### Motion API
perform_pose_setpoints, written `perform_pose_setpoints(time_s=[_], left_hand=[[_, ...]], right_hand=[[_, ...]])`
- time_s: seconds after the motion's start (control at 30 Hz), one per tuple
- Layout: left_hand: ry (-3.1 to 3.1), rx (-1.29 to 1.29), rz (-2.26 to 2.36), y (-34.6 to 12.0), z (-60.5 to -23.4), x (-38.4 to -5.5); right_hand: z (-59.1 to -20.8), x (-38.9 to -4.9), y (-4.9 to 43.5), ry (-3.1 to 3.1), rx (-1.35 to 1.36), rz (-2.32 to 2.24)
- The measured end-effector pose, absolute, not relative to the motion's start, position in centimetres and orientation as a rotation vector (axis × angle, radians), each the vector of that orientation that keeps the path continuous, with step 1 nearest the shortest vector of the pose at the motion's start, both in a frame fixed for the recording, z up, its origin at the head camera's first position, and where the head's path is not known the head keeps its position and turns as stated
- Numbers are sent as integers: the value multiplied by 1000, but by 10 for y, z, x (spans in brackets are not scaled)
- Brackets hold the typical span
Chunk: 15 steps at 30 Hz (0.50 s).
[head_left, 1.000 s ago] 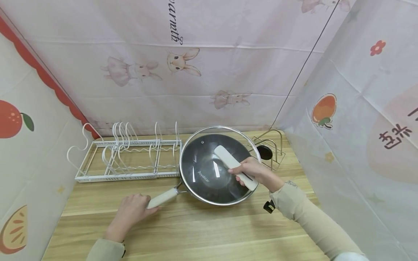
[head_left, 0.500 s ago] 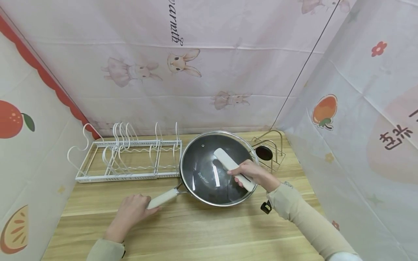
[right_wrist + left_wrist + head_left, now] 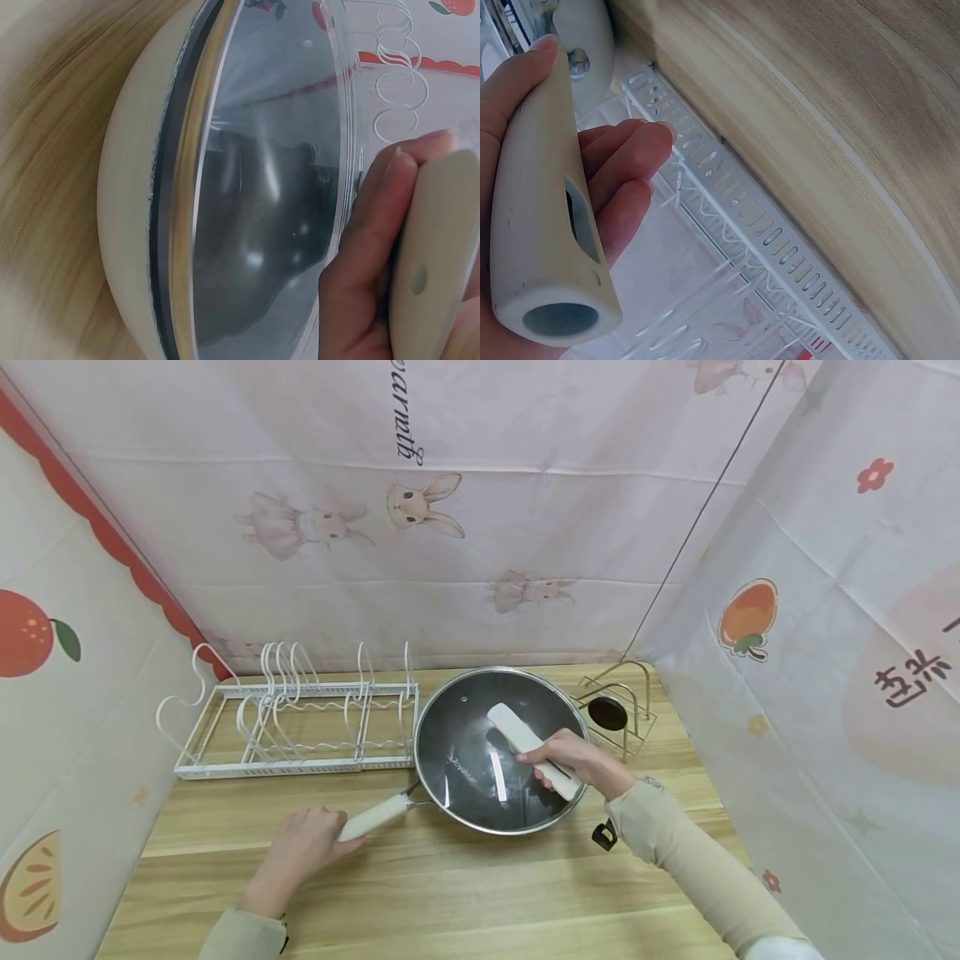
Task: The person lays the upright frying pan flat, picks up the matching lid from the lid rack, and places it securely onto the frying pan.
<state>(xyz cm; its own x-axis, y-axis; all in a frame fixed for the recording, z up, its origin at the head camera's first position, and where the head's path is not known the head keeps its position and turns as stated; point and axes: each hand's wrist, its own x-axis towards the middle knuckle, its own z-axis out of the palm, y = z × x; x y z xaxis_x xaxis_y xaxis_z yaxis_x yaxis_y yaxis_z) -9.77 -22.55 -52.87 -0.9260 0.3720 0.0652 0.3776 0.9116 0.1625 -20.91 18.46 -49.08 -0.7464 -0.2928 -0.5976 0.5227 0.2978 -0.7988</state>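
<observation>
In the head view my left hand [image 3: 303,847] grips the cream handle [image 3: 375,818] of a dark-lined frying pan, palm around its end. The left wrist view shows the handle's hollow end [image 3: 561,320], thumb along the top. A clear glass lid [image 3: 468,735] with a metal rim covers the pan. My right hand [image 3: 577,758] holds the lid's long cream grip [image 3: 513,727], fingers curled about its lower part. Seen from the right wrist, the lid's rim lies right at the rim of the pan's cream outer wall [image 3: 124,195].
A white wire dish rack [image 3: 292,767] stands left of the pan, close to its edge. Behind and right of the pan is a gold wire rack [image 3: 637,727] with a dark round piece [image 3: 607,713]. Printed cloth walls [image 3: 525,527] enclose the wooden table [image 3: 450,902].
My right hand has brought the lid down and slightly left, so its rim now lines up with the pan's. The left hand and pan have stayed in place.
</observation>
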Motion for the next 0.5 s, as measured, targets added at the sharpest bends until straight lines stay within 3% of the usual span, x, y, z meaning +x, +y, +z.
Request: perform_pose_setpoints(time_s=[0.5], left_hand=[[-3034, -597, -262, -225, -527, -97]], right_hand=[[-494, -213, 183, 1875, 230, -1530]])
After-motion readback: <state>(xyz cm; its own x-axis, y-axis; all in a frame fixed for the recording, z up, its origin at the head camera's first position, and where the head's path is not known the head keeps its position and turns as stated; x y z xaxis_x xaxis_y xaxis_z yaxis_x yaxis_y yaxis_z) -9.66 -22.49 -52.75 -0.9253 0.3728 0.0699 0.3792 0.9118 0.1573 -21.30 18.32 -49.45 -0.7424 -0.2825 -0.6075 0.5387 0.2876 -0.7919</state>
